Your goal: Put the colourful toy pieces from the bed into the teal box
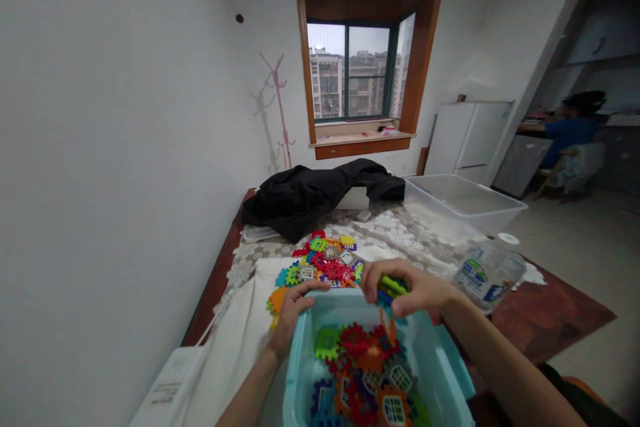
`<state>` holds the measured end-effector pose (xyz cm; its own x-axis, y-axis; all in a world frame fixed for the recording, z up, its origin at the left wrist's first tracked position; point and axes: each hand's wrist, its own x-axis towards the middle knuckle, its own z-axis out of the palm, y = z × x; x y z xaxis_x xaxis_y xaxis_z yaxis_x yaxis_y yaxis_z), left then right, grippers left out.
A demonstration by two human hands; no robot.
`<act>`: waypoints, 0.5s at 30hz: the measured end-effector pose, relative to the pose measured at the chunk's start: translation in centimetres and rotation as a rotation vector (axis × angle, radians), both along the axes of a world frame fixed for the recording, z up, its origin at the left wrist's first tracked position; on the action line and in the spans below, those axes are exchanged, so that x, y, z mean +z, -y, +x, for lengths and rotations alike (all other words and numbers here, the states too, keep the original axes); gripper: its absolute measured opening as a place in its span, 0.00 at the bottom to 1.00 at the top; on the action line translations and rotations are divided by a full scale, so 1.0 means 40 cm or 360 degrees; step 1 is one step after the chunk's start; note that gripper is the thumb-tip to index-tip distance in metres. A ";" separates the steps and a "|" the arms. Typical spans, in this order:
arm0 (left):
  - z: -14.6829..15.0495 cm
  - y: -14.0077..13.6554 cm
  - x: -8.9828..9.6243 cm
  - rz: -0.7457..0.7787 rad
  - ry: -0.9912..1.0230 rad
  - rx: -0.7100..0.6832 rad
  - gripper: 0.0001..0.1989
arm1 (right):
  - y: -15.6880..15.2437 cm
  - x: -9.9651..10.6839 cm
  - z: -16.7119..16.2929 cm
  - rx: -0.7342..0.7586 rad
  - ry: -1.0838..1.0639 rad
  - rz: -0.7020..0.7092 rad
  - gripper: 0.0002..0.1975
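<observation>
My left hand (294, 312) grips the far-left corner of a light-blue plastic bin (300, 353), its fingers over the rim. Above the bin's far right side, my right hand (413, 285) is closed around a few stacked interlocking plastic pieces (393, 285), green and blue. An orange piece (388, 328) shows just below that hand; whether the hand holds it I cannot tell. Inside the bin lie toothed plastic pieces (355, 339) in red, green, orange and blue, some with window lattices. Beyond the far rim, a heap of similar pieces (333, 263) spreads over the table.
Black cloth (320, 190) lies across the table's back. To the right stand a clear plastic tub (465, 203) and a clear labelled jar (487, 273). A white device (170, 383) is at lower left, near the wall. A person in blue (570, 137) sits far right.
</observation>
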<state>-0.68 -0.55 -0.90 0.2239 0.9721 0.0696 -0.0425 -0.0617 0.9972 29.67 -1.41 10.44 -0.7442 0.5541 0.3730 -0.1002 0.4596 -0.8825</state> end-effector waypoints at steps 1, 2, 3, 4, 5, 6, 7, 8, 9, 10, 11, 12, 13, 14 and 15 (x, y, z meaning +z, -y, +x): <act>0.003 0.002 0.005 0.0018 -0.0015 0.0002 0.18 | 0.020 0.018 -0.011 0.0086 0.0187 0.0036 0.24; 0.006 0.004 0.012 0.0035 -0.0028 0.0007 0.18 | 0.036 0.033 -0.020 0.0161 0.0314 0.0044 0.27; 0.009 0.007 0.019 0.0049 -0.0037 0.0011 0.18 | 0.049 0.043 -0.025 0.0205 0.0372 0.0044 0.30; 0.012 0.010 0.027 0.0059 -0.0038 0.0009 0.18 | 0.056 0.048 -0.026 0.0210 0.0385 0.0038 0.32; 0.015 0.013 0.034 0.0062 -0.0035 -0.0008 0.18 | 0.057 0.046 -0.021 0.0171 0.0364 0.0037 0.34; 0.017 0.015 0.041 0.0062 -0.0026 -0.0029 0.18 | 0.052 0.039 -0.011 0.0088 0.0328 0.0050 0.35; 0.020 0.018 0.046 0.0060 -0.0015 -0.0051 0.18 | 0.042 0.024 0.005 -0.0038 0.0294 0.0075 0.35; 0.021 0.019 0.050 0.0060 -0.0002 -0.0066 0.17 | 0.025 0.003 0.026 -0.0199 0.0281 0.0105 0.35; 0.023 0.020 0.052 0.0063 0.0015 -0.0080 0.17 | 0.005 -0.025 0.049 -0.0399 0.0299 0.0135 0.34; 0.024 0.021 0.052 0.0068 0.0034 -0.0091 0.17 | -0.018 -0.061 0.074 -0.0609 0.0364 0.0155 0.32; 0.025 0.020 0.050 0.0072 0.0052 -0.0097 0.17 | -0.041 -0.105 0.100 -0.0818 0.0471 0.0158 0.30; 0.026 0.019 0.047 0.0075 0.0070 -0.0105 0.17 | -0.064 -0.157 0.124 -0.1001 0.0591 0.0163 0.30; 0.026 0.018 0.044 0.0078 0.0084 -0.0118 0.17 | -0.084 -0.214 0.147 -0.1105 0.0724 0.0190 0.33; 0.027 0.016 0.040 0.0083 0.0093 -0.0133 0.17 | -0.102 -0.276 0.167 -0.1188 0.0842 0.0258 0.38; 0.028 0.015 0.037 0.0085 0.0100 -0.0147 0.17 | -0.118 -0.338 0.185 -0.1239 0.0965 0.0330 0.43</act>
